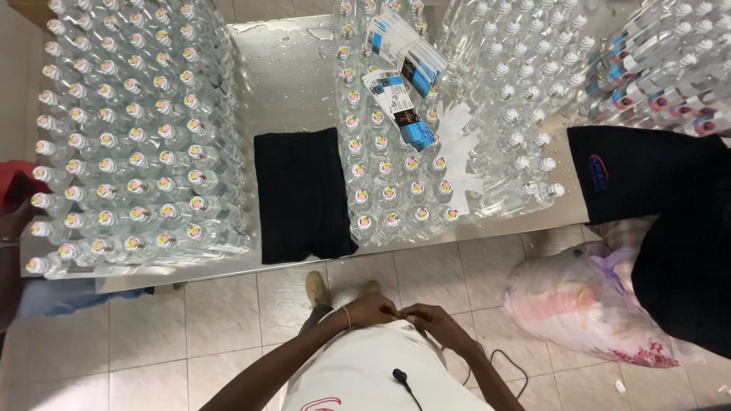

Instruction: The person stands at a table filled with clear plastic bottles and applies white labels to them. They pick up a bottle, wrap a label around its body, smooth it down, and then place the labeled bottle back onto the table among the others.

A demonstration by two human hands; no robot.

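Note:
My left hand and my right hand meet at my waist, fingertips pinched together against my white shirt. Whether they grip anything small is too fine to tell. Both hands are well below the steel table. On it stand several clear capped bottles in a left block, a middle block and a right block. A black cloth lies on the table between the left and middle blocks. Printed label sheets rest on top of the middle bottles.
A person in a black shirt stands at the right, beside a pale plastic bag on the tiled floor. Another person's arm and red cap show at the left edge. White paper strips lie among the bottles. A black cable hangs by my right side.

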